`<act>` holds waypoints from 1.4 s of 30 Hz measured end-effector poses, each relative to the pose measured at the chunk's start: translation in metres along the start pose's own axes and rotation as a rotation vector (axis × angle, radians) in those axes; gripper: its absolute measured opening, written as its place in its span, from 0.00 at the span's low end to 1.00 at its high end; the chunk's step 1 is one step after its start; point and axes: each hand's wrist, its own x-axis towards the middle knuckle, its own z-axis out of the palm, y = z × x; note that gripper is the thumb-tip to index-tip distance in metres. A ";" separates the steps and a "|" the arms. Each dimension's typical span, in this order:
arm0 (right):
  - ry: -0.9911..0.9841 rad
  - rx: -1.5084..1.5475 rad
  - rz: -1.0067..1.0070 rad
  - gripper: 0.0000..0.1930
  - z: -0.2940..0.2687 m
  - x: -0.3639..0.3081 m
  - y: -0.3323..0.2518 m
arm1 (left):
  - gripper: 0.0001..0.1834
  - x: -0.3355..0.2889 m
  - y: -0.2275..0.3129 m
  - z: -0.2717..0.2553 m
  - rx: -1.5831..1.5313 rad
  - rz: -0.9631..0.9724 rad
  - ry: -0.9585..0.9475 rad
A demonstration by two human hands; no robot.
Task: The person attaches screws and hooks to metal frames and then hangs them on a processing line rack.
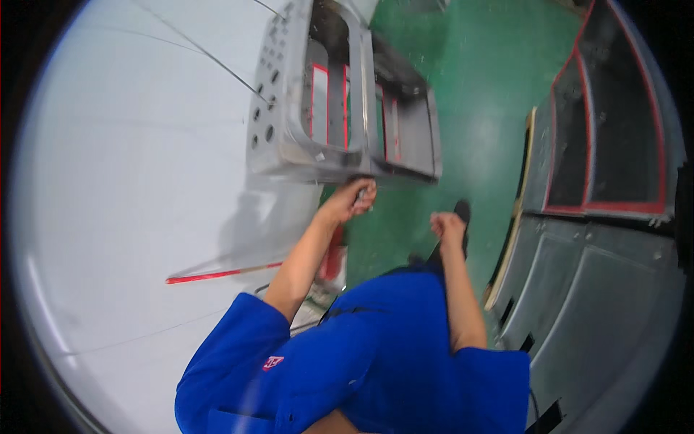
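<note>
In the head view, my left hand is curled in at the lower edge of a grey metal box-shaped frame with two large rounded openings and round holes in its side; the frame stands just beyond that hand, blurred, its top cut off by the rim. My fingers hide whatever lies inside them, so I cannot tell whether they have hold of the edge, of something small, or of nothing. My right hand, well to the right of the frame's near edge, is loosely curled; how far its fingers close, and on what, I cannot make out. It partly covers a dark shoe just behind it. My left forearm blocks part of a blurred red object below that grip. To the left of it lies a thin red-and-pale pole against a broad white surface. Well right of my right hand stand dark panels with red edges, above grey metal panels, both bent and cut off at the rim.
</note>
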 end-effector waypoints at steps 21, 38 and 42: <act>-0.954 -0.525 0.165 0.06 0.187 -0.137 -0.107 | 0.15 -0.141 -0.062 0.005 -0.047 0.291 -0.054; -0.967 -0.629 0.122 0.07 0.122 -0.048 -0.302 | 0.16 -0.010 0.030 0.161 -0.030 0.396 -0.042; -0.905 -0.760 -0.079 0.07 0.130 -0.014 -0.324 | 0.16 0.029 0.061 0.169 -0.004 0.432 0.083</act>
